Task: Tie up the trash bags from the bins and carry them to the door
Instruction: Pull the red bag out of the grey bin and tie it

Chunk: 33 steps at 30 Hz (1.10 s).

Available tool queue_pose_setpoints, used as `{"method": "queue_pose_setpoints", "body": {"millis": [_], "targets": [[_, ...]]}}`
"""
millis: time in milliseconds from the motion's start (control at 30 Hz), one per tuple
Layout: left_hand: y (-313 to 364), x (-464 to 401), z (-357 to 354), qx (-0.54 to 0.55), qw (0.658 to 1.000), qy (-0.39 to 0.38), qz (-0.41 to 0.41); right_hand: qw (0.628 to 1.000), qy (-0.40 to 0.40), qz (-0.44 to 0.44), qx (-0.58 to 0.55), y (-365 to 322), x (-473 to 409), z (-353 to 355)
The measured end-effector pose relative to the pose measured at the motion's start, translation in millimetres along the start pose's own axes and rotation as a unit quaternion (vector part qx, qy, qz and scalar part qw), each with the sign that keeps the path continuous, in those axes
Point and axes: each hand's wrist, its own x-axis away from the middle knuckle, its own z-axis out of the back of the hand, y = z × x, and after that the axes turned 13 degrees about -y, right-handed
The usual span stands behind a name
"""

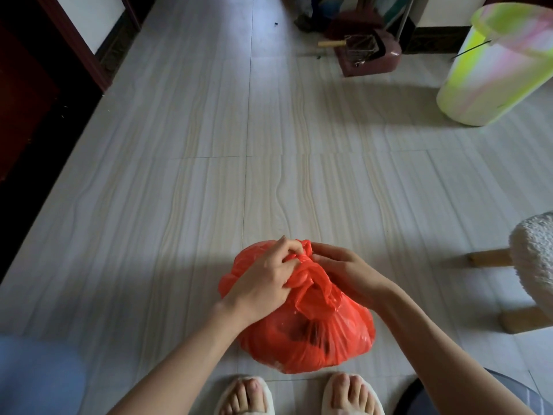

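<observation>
Two hands work at the gathered top of a red trash bag (308, 339) standing on the tiled floor (179, 175) just before the person's slippered feet (299, 393). The left hand (263, 280) has fingers curled, pinching the twisted plastic; the right hand (344, 271) grips the knot opposite. A green-pink bin (490, 67) stands well apart, a fluffy stool (535, 259) at right

Single head view; looks forward and steeply down; close above floor (179, 205).
</observation>
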Motion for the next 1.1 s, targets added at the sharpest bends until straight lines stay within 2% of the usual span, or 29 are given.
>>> {"method": "queue_pose_setpoints", "body": {"millis": [167,333,467,533,567,600,633,667,733,800,833,867,933,1000,1033,1100], "targets": [[-1.8,-2.0,2.0,-0.106,0.994,0.006,-0.031,0.997,-0.008,-0.011,-0.075,-6.4,-3.3,-2.8],[-6.7,0.3,-2.1,-0.196,0.977,0.066,-0.049,0.989,0.111,0.005,-0.101,-2.6,-10.1,-4.7],[-10.8,6.2,2.4,-0.248,0.967,0.061,-0.003,0.975,0.196,0.015,-0.103,-0.4,-10.9,-4.7],[-10.5,6.9,6.4,-0.237,0.970,0.056,0.000,0.976,0.205,0.028,-0.062,-4.7,-9.1,-7.8],[-9.8,7.2,7.9,-0.229,0.972,0.053,-0.001,0.976,0.215,0.040,0.013,-6.2,-7.5,-7.0],[-9.0,7.7,9.6,-0.217,0.975,0.048,-0.001,0.962,0.227,0.054,0.140,-8.2,-5.3,-4.7],[-8.1,8.8,11.0,-0.203,0.978,0.040,0.000,0.927,0.231,0.064,0.288,-9.5,-3.1,-1.6],[-7.0,10.7,12.0,-0.187,0.982,0.028,0.000,0.875,0.229,0.078,0.420,-9.8,-1.1,2.0],[-6.3,17.0,12.7,-0.158,0.987,-0.002,0.003,0.763,0.212,0.103,0.601,-10.5,3.6,11.3],[-6.5,23.4,14.3,-0.145,0.989,-0.018,0.010,0.654,0.200,0.127,0.718,-10.6,7.0,19.3],[-6.7,25.8,15.5,-0.145,0.989,-0.025,0.009,0.617,0.193,0.130,0.752,-11.3,7.9,22.0],[-6.5,28.2,16.3,-0.150,0.988,-0.037,0.005,0.598,0.184,0.127,0.770,-11.0,8.7,23.6],[-5.3,29.1,18.6,-0.162,0.985,-0.064,-0.004,0.595,0.174,0.110,0.777,-12.2,8.9,26.4],[-5.0,26.8,20.3,-0.165,0.983,-0.076,-0.007,0.610,0.170,0.094,0.768,-11.9,9.7,28.7],[-5.7,25.8,20.9,-0.163,0.983,-0.078,-0.005,0.632,0.172,0.086,0.751,-11.7,10.5,28.7],[-7.0,24.1,22.0,-0.160,0.984,-0.077,0.001,0.700,0.200,0.088,0.680,-11.8,12.2,28.4]]}}
